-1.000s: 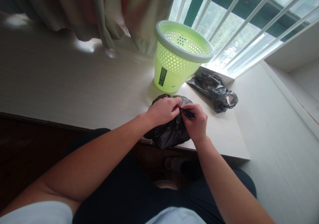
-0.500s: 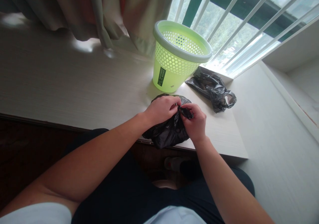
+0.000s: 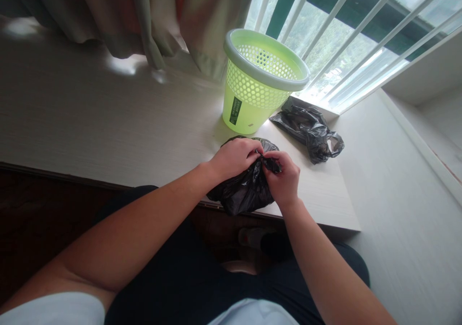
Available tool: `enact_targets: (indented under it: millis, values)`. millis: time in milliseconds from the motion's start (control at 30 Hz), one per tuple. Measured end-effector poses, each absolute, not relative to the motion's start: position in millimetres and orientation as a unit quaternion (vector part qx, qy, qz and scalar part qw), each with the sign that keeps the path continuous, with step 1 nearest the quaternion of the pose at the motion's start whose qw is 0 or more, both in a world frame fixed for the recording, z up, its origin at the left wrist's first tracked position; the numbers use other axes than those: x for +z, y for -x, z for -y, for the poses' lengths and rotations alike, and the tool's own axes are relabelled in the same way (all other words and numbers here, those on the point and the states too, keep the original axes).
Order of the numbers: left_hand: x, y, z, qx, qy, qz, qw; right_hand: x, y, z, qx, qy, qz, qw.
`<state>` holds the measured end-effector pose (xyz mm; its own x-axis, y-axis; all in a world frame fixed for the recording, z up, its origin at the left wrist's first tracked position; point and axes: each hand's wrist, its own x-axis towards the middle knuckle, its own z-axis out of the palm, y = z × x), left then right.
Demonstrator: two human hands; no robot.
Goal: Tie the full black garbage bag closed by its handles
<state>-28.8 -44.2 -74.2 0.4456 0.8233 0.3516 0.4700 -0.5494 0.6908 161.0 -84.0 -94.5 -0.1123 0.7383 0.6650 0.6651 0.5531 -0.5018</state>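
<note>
A full-looking black plastic bag (image 3: 249, 192) rests at the front edge of the pale ledge, its top gathered together. My left hand (image 3: 236, 159) is closed on the gathered neck from the left, fingertips pinching the plastic. From the right, my right hand (image 3: 283, 176) pinches the same neck, and a twisted black end shows between its thumb and fingers. The two hands' fingertips nearly meet there. What the bag contains is hidden. Just behind it stands a light green waste basket (image 3: 245, 98), upright, with a grey rim and a perforated upper wall.
Right of the basket lies a second black plastic bag (image 3: 312, 130), crumpled, with a handle loop. The ledge (image 3: 108, 123) ends at a front edge above my legs. A curtain (image 3: 151, 21) hangs at the back left, a barred window (image 3: 335, 41) at the back right.
The view has shifted very slightly. Both hands stay at the neck of the bag with almost no visible movement.
</note>
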Motion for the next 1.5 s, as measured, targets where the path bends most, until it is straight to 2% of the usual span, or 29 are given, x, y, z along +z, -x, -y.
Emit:
enact_targets:
  millis: [500, 967, 1500]
  values:
    - [-74.7, 26.8, 49.1, 0.325, -0.835, -0.409, 0.173, -93.6, -161.5, 85.4, 0.051, 0.476, 0.742, 0.469]
    - [-75.5, 30.9, 44.2, 0.316, -0.843, -0.379, 0.216, -96.9, -161.0, 89.8, 0.057, 0.501, 0.720, 0.477]
    - [-75.0, 29.4, 45.3, 0.316, -0.842, -0.393, 0.190, -94.6, -159.3, 89.5, 0.083, 0.501, 0.709, 0.490]
